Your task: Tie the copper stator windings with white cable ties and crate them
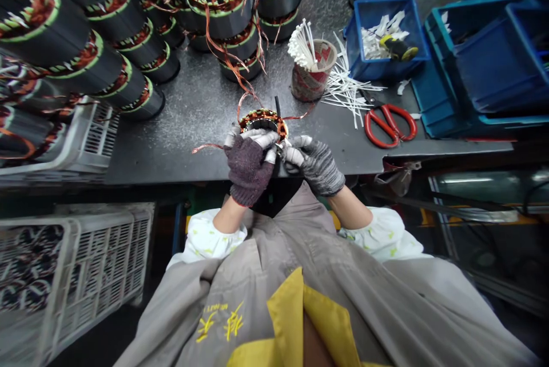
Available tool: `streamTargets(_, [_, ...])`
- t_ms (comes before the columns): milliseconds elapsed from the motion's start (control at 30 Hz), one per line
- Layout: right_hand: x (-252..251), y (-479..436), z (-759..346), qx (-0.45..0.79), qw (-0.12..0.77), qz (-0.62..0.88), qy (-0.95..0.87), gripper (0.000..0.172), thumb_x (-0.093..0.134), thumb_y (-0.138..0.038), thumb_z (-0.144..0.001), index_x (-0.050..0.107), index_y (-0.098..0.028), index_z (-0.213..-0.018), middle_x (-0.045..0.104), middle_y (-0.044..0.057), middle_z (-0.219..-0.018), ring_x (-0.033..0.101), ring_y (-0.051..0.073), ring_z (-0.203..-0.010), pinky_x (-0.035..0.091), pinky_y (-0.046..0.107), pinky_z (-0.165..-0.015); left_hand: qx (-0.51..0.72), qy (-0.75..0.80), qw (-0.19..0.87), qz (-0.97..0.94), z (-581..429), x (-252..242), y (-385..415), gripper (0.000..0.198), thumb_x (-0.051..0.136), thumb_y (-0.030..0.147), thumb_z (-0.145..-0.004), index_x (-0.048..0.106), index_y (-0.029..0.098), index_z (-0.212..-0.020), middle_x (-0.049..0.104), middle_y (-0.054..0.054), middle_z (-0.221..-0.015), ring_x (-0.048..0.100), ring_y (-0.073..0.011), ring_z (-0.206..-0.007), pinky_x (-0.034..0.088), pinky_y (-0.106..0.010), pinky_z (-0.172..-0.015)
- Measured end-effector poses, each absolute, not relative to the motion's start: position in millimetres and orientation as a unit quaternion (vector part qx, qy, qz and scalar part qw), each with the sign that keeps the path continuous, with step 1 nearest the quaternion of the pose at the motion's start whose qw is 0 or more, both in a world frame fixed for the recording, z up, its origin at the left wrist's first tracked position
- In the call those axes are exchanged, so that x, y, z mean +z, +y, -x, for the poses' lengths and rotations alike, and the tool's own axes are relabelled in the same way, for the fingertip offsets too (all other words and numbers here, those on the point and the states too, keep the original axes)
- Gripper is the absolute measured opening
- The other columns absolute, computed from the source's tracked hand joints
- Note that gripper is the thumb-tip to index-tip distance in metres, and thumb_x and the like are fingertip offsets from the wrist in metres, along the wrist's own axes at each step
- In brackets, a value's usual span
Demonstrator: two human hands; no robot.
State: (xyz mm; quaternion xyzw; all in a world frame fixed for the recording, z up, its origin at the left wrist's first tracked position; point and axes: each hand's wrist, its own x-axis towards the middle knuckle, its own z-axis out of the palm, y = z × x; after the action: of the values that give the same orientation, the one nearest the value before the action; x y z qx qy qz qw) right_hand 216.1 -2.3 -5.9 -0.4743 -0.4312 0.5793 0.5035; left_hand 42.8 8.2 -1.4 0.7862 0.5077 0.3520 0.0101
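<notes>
A motor stator [262, 114] with copper windings stands at the front of the dark bench, loose copper wires reaching out from it. My left hand [251, 162], in a dark purple glove with white-wrapped fingertips, grips its near side. At the stator's near right edge, my right hand [316, 162], in a grey knit glove with white-wrapped fingertips, is pinched closed. What lies between those fingertips is too small to make out. A short black sleeve [277, 106] sticks up behind the stator, and a copper wire end [300, 116] points right. My hands cover the stator's near wall.
Stacked stators [124, 70] fill the back left, with another stack [227, 18] behind my hands. A cup of white cable ties [313, 78], loose ties [349, 90], red-handled scissors [391, 127] and blue bins [388, 67] lie to the right. A white crate [103, 252] stands below left.
</notes>
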Motion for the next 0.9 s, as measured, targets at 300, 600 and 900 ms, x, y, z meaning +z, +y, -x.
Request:
streamTargets(300, [-7, 7, -222, 0.477, 0.493, 0.520, -0.510, 0.042, 0.086, -0.062, -0.074, 0.071, -0.023, -0.080, 0.072, 0.001, -0.076, 0.063, 0.018, -0.070, 0.058, 0.033, -0.066, 0.333, 0.466, 0.056, -0.818, -33, 1, 11, 0.028, 0.056, 0.035, -0.104, 0.076, 0.028, -0.121, 0.080, -0.003, -0.115, 0.071, -0.0239, -0.121, 0.029, -0.056, -0.132])
streamTargets(600, [-18, 3, -219, 0.415, 0.494, 0.533, -0.547, 0.043, 0.078, -0.067, -0.082, 0.071, -0.024, -0.086, 0.075, 0.004, -0.085, 0.067, 0.021, -0.078, 0.060, 0.039, -0.079, 0.329, 0.455, 0.019, -0.827, -34, -1, 6, 0.031, 0.055, 0.033, -0.103, 0.075, 0.029, -0.127, 0.080, -0.004, -0.118, 0.069, -0.0252, -0.124, 0.029, -0.057, -0.131])
streamTargets(900, [-5, 2, -237, 0.222, 0.398, 0.498, -0.738, 0.033, 0.061, -0.052, -0.099, 0.077, -0.026, -0.087, 0.076, 0.009, -0.088, 0.069, 0.028, -0.083, 0.055, 0.043, -0.079, 0.304, 0.464, 0.035, -0.831, -37, 1, 1, 0.033, 0.052, 0.039, -0.105, 0.078, 0.026, -0.120, 0.080, -0.006, -0.121, 0.068, -0.0265, -0.126, 0.036, -0.051, -0.120])
